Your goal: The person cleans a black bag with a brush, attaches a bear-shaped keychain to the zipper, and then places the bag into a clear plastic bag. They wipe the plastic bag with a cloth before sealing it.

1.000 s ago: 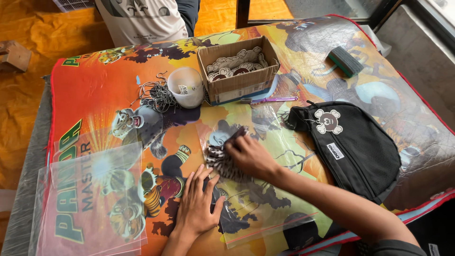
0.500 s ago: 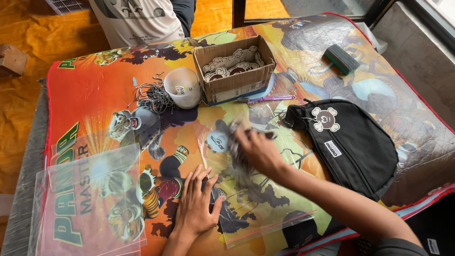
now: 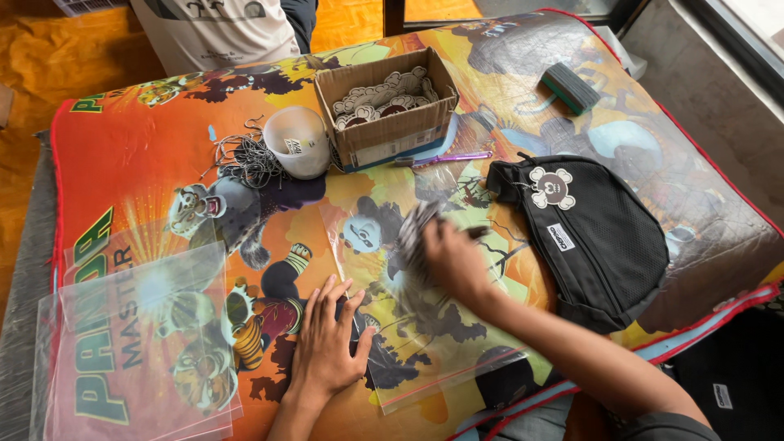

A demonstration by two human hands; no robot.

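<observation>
Clear plastic is the main thing here: a see-through zip bag (image 3: 425, 327) lies flat on the tabletop (image 3: 122, 155), which is covered in a bright orange cartoon-print sheet. The left hand (image 3: 327, 347) is pressed palm-down on the bag's near-left part, fingers spread flat and gripping nothing. The right hand (image 3: 453, 261) sits over the bag's upper end, fingers curled around a blurry bundle of small dark-and-white pieces (image 3: 416, 237) (too smeared to say exactly what they are). Just to the right lies a black pouch (image 3: 596, 237) with a little cartoon patch. Further up sits an open cardboard box (image 3: 384, 110) holding round flat pieces, a white plastic cup (image 3: 298, 143) touching its left side, and a tangle of thin dark loops (image 3: 249, 159) next to the cup. A stack of more clear bags (image 3: 139, 343) lies at the near-left corner.
</observation>
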